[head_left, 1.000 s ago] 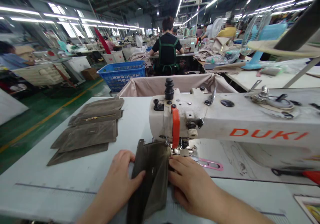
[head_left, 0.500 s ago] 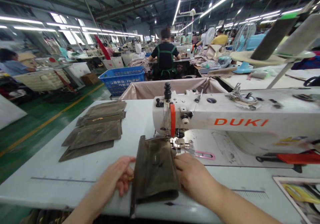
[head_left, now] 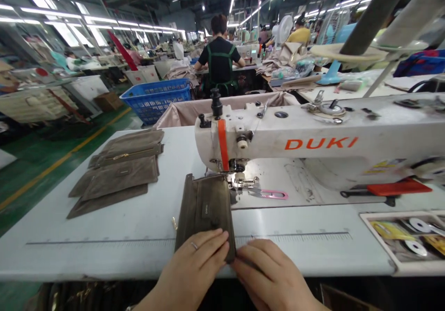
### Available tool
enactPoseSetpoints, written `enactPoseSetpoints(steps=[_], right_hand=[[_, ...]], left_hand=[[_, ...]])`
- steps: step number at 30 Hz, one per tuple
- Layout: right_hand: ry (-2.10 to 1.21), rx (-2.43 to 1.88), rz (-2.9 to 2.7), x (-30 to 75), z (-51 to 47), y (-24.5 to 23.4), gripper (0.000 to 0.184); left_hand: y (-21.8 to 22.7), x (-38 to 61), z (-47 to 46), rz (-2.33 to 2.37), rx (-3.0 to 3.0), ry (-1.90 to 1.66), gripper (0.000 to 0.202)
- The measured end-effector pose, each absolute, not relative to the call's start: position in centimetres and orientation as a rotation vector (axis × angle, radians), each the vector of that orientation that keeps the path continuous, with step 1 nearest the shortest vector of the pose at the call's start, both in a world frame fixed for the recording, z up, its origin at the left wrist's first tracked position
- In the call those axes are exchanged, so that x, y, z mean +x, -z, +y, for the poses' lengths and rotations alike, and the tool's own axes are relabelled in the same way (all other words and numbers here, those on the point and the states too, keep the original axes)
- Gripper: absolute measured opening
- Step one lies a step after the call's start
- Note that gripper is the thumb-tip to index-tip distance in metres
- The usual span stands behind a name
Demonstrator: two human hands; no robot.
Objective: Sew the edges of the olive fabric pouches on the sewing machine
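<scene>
Pouch (head_left: pixel 203 199) lies on the table (head_left: pixel 104 262), near the sewing machine (head_left: pixel 313 132); left hand (head_left: pixel 196 269) flat over its near end, seemingly steadying it; right hand (head_left: pixel 273 271) at the near right corner, grip unclear.

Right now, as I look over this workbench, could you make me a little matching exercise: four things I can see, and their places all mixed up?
Things:
1. Pink-handled snips
2. Blue basket
3. Left hand
4. Overlapping brown pouches

Places:
A. Fingers laid over the labelled pouch
B. Beyond the far edge of the table
C. On the table, in the picture's left half
D. Beneath the arm of the sewing machine

Pairs: 1-D, 2-B, 3-A, 4-C
</scene>
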State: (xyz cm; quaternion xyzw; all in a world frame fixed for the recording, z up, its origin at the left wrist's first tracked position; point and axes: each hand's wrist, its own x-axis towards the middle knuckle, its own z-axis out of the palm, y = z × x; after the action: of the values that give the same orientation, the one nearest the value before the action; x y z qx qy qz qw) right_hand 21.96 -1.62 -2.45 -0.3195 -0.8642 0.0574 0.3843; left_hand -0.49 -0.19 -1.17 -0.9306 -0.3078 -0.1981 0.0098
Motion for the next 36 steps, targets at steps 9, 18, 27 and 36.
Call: enactPoseSetpoints(steps=[9,18,27,36], right_hand=[[-0.218,-0.839,-2.205,22.8,-2.2,2.5,0.023],[-0.267,-0.832,-2.171,22.6,-1.9,2.9,0.022],[-0.17,-0.831,-2.213,22.6,-1.7,3.2,0.022],[-0.038,-0.791,-2.16,22.1,-1.3,2.9,0.02]], left_hand=[[-0.4,0.3,-0.4,-1.214,-3.031,0.848,0.023],[-1.2,0.4,-0.2,-1.306,-3.058,0.982,0.02],[0.4,0.7,-0.4,-1.256,-2.976,0.853,0.024],[0.8,0.5,0.0,-1.038,-3.003,0.769,0.029]])
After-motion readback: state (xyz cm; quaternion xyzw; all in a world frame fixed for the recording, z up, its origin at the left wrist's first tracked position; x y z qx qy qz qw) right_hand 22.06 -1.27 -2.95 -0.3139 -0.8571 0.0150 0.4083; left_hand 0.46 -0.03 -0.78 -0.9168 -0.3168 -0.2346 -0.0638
